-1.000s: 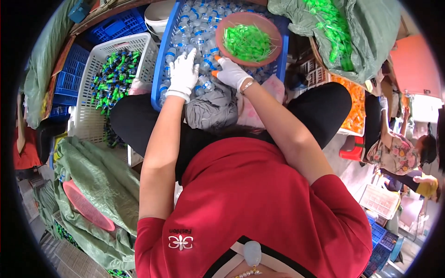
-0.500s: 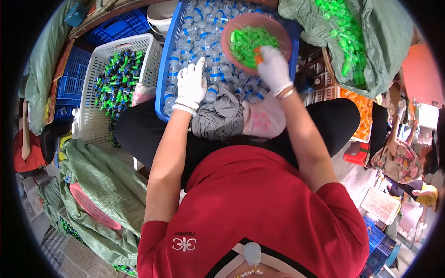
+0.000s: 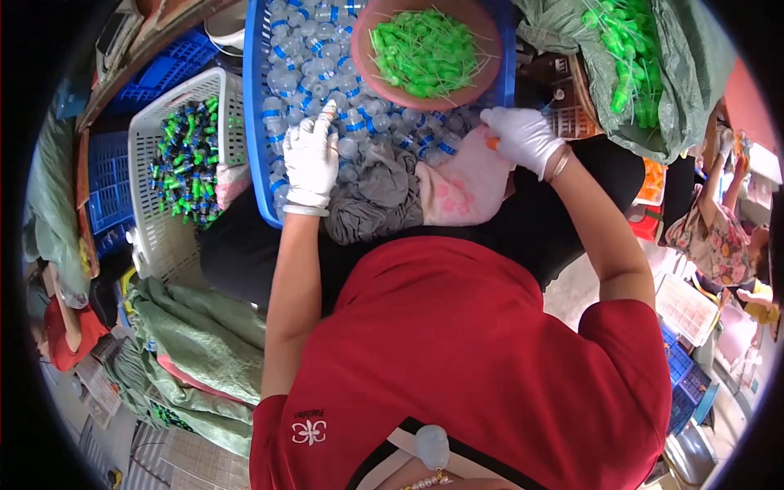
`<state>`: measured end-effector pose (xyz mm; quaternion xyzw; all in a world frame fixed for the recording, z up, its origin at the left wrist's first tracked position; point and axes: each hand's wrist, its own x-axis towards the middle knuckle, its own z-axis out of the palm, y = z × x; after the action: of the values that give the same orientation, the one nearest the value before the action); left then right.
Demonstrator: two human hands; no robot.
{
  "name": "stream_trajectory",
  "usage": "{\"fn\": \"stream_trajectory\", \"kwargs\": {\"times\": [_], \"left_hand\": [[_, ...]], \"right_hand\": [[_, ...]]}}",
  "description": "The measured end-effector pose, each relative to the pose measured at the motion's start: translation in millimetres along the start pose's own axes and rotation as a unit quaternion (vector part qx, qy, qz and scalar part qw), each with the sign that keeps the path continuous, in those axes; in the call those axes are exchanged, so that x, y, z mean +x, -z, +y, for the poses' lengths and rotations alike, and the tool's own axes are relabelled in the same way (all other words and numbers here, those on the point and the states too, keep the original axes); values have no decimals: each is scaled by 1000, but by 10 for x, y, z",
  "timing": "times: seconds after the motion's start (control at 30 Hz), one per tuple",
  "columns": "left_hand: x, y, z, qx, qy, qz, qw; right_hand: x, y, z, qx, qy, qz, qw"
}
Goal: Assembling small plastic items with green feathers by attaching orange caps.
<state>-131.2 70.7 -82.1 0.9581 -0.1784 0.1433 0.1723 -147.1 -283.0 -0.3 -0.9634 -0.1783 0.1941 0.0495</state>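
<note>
My left hand (image 3: 310,167), in a white glove, lies over the left side of a blue crate (image 3: 256,122). Its index finger points forward while the others curl; whatever they hold is hidden. Small clear plastic bottles (image 3: 314,61) with blue bands fill the crate. My right hand (image 3: 527,140), also gloved in white, is closed at the crate's near right corner, a small orange plastic piece (image 3: 492,143) showing at its fingers. A pink bowl (image 3: 400,100) sits on the bottles, heaped with green plastic pieces (image 3: 425,53) that have thin pale tubes.
Grey cloth (image 3: 376,200) and a pink-white cloth (image 3: 461,189) lie at the crate's near edge. To the left, a white basket (image 3: 147,143) holds green-and-dark pieces. A green sack (image 3: 555,49) with more green pieces stands far right. Another person (image 3: 706,237) works at the right.
My right hand has left the bowl, moving right and nearer me with the orange piece. The view has shifted, so the crate and bowl appear farther left. My left hand keeps its pose.
</note>
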Motion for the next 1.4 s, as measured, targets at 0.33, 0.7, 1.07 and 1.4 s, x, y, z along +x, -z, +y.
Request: {"fn": "stream_trajectory", "kwargs": {"times": [0.33, 0.7, 1.07, 1.4], "left_hand": [[-20, 65, 80, 36, -51, 5, 998], [1, 75, 98, -10, -19, 27, 999], [251, 185, 429, -238, 82, 142, 957], [515, 151, 602, -543, 205, 79, 811]], "right_hand": [[333, -373, -227, 25, 23, 153, 988], [623, 180, 0, 41, 61, 303, 950], [1166, 34, 138, -71, -46, 191, 978], [1135, 62, -274, 419, 88, 243, 870]]}}
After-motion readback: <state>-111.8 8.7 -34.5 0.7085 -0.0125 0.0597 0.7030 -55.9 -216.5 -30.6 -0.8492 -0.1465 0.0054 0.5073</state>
